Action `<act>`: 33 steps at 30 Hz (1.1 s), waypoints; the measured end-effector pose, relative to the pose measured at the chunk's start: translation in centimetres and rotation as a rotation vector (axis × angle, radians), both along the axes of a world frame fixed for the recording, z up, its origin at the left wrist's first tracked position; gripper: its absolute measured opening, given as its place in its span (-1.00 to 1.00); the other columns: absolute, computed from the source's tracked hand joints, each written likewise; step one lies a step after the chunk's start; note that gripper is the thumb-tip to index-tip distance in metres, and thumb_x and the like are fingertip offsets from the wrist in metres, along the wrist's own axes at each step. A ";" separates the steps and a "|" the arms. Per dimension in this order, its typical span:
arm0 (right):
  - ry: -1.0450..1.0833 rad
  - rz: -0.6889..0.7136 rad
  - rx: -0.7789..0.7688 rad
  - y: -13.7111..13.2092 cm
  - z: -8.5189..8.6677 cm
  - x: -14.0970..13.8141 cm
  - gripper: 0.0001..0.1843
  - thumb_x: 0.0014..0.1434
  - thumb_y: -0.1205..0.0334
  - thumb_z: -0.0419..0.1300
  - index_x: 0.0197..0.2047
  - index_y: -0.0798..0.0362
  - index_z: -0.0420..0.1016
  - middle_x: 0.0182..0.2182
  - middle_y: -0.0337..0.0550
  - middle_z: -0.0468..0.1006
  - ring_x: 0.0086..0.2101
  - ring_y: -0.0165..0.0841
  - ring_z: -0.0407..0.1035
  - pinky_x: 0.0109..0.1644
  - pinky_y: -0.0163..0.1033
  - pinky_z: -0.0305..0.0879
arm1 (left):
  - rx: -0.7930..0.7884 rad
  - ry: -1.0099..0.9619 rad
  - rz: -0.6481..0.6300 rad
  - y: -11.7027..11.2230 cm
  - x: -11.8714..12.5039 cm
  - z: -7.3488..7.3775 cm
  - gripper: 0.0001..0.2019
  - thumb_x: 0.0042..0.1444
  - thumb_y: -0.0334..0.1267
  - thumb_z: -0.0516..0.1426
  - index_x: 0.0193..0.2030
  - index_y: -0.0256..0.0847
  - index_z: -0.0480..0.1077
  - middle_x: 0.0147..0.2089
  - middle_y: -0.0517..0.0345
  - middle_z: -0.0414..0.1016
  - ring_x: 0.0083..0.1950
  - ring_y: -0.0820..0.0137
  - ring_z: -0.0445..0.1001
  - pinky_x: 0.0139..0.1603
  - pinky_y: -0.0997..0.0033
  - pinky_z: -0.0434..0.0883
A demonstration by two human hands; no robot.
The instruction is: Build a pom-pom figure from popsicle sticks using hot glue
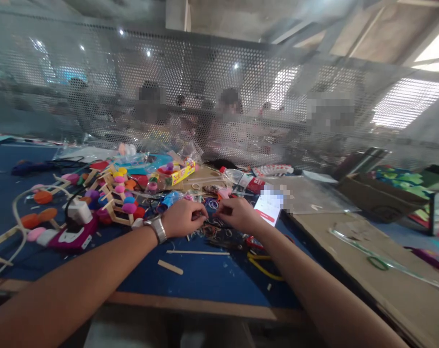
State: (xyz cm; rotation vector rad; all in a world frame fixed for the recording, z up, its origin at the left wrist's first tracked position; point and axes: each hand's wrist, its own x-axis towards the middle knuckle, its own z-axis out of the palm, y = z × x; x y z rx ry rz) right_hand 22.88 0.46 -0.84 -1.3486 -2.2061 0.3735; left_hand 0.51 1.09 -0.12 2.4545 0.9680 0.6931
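My left hand (183, 217), with a metal watch (158, 229) at its wrist, reaches over a cluttered blue table. Its thumb and fingers are pinched together. Just across from it, my right hand (238, 213) also has its fingertips closed in a pinch. Whatever the two hands hold is too small to make out. Beneath and between them lies a pile of small loose bits (210, 228), perhaps rubber bands. A flat wooden stick (170, 267) and a thin one (197, 253) lie nearer me. A phone (270, 207) with a lit screen is beside my right wrist.
On the left stand wooden stick frames with coloured pompoms (120, 198) and a purple power strip (74, 234) with a white plug. A bottle (243, 180) lies behind my hands. Yellow-handled pliers (264, 268) are by my right forearm. Cardboard (378, 261) covers the right; perforated screening stands behind.
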 end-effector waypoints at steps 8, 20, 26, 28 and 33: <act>0.031 0.014 0.039 -0.1 0.2 -0.3 -0.69 0.31 0.16 0.09 -0.40 0.04 0.55 -0.49 -0.18 0.59 -0.46 -0.35 0.38 -0.35 -0.29 0.17 | 0.006 -0.013 0.040 0.3 -0.2 0.1 -0.88 0.15 -0.30 0.19 -0.36 -0.26 0.55 -0.57 0.25 0.40 -0.52 0.48 0.33 -0.41 0.49 0.17; 0.052 -0.028 0.014 0.1 0.0 0.2 -0.73 0.04 0.37 0.13 -0.36 0.03 0.68 -0.61 -0.29 0.51 -0.58 -0.43 0.26 -0.44 -0.34 0.12 | 0.084 -0.043 0.066 0.6 -0.3 -0.1 -0.59 0.20 -0.11 0.11 -0.63 -0.22 0.21 -0.65 0.30 0.14 -0.55 0.50 0.11 -0.44 0.44 0.03; 0.068 -0.062 0.037 0.0 0.2 0.2 -0.76 0.06 0.35 0.14 -0.35 0.03 0.66 -0.64 -0.32 0.43 -0.59 -0.43 0.22 -0.43 -0.32 0.12 | 0.069 -0.060 0.104 0.7 -0.2 0.0 -0.62 0.25 -0.16 0.07 -0.58 -0.23 0.31 -0.61 0.24 0.27 -0.53 0.47 0.18 -0.42 0.42 0.07; 0.085 -0.077 0.049 0.2 0.1 0.3 -0.79 0.11 0.29 0.16 -0.31 0.03 0.66 -0.67 -0.35 0.36 -0.59 -0.42 0.20 -0.43 -0.32 0.12 | 0.066 -0.069 0.106 0.7 -0.2 0.0 -0.70 0.25 -0.22 0.06 -0.48 -0.23 0.42 -0.54 0.20 0.39 -0.49 0.45 0.27 -0.39 0.43 0.12; 0.118 -0.104 0.074 0.4 -0.1 0.4 -0.82 0.16 0.18 0.20 -0.29 0.05 0.62 -0.68 -0.37 0.26 -0.60 -0.41 0.16 -0.43 -0.30 0.12 | 0.038 -0.083 0.135 0.7 -0.2 0.1 -0.84 0.16 -0.34 0.11 -0.28 -0.23 0.55 -0.52 0.21 0.46 -0.50 0.44 0.32 -0.40 0.45 0.18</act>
